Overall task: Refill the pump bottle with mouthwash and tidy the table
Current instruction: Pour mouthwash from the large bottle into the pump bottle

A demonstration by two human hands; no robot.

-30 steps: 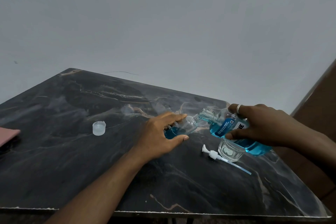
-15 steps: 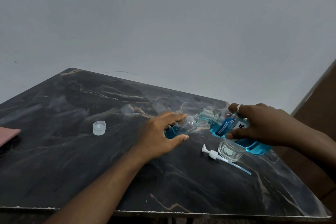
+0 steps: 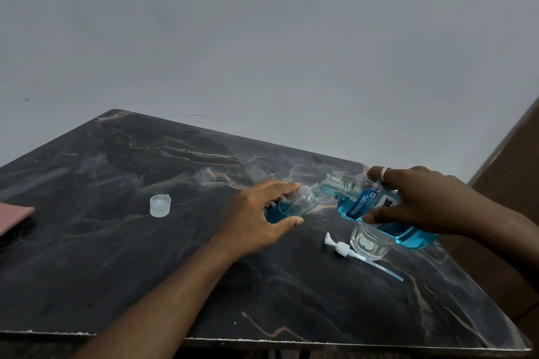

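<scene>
The left hand [image 3: 256,213] is curled round the part-filled pump bottle [image 3: 294,205] near the far right corner of the table [image 3: 116,256]; the mouthwash bottle [image 3: 364,204] is gripped by the right hand [image 3: 423,201]. The pump [image 3: 341,248] and cap [image 3: 159,206] are not yet refitted.

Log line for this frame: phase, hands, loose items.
phase: pouring | left hand: holds pump bottle tilted | right hand: tips mouthwash bottle into it | loose: pump head, cap, glass

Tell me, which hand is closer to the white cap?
Left. The left hand, holding the pump bottle, is to the right of the cap; the right hand, gripping the mouthwash bottle, is farther right.
</scene>
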